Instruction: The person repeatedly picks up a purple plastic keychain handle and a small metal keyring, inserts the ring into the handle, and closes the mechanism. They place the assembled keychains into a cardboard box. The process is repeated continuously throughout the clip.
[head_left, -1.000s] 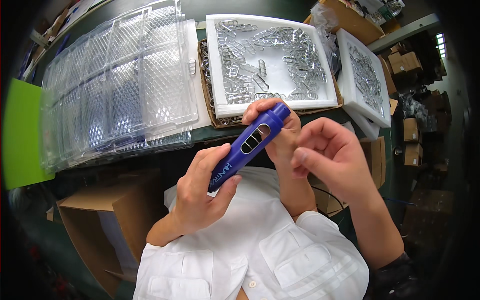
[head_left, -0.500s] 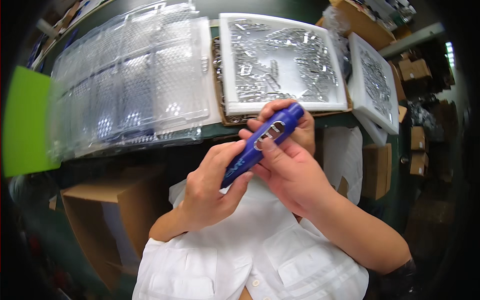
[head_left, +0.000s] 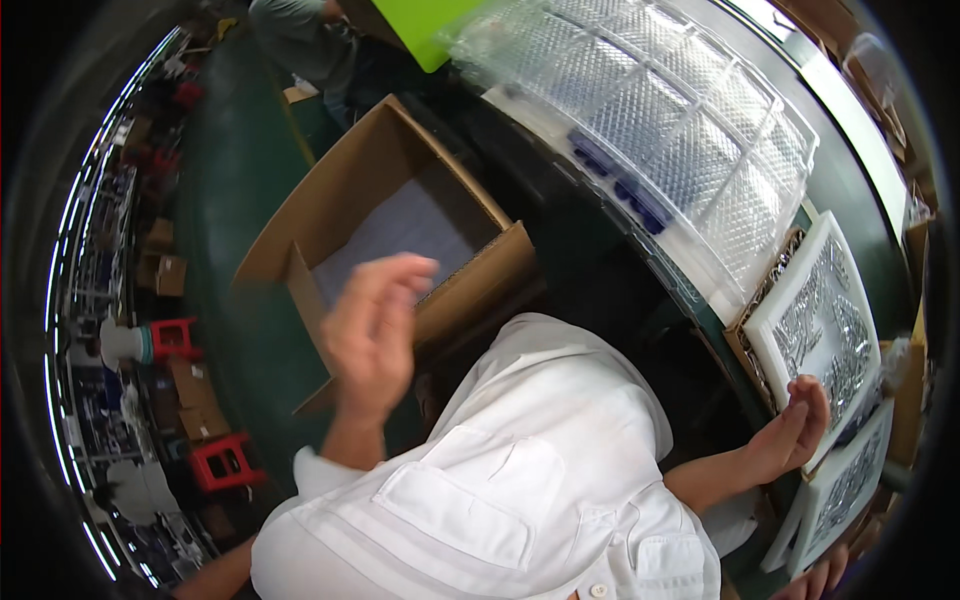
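Observation:
My left hand [head_left: 370, 335] is raised over the near side of an open cardboard box [head_left: 470, 290]. Motion blurs it, but its fingers look stretched out and nothing shows in them. On the right, my right hand [head_left: 795, 430] is held up beside a white foam tray [head_left: 765, 330] full of small shiny metal clips [head_left: 835, 320]. Its fingers are loosely bent, with nothing visible between them. A pale sheet [head_left: 405, 230] lies inside the box. At the lower right edge another person's hand [head_left: 822, 575] shows next to something dark blue, mostly cut off.
Clear ribbed plastic trays [head_left: 690, 130] lie on the bench, with dark blue pieces [head_left: 620, 185] at their near edge. A second foam tray [head_left: 850, 480] of clips leans at the right. Red stools [head_left: 225, 462] stand far left. A person [head_left: 305, 50] is at the top.
The view has swung left. The blue bottle-shaped thing that both hands held has left them. My hands have parted, the left to the cardboard box, the right beside the foam tray.

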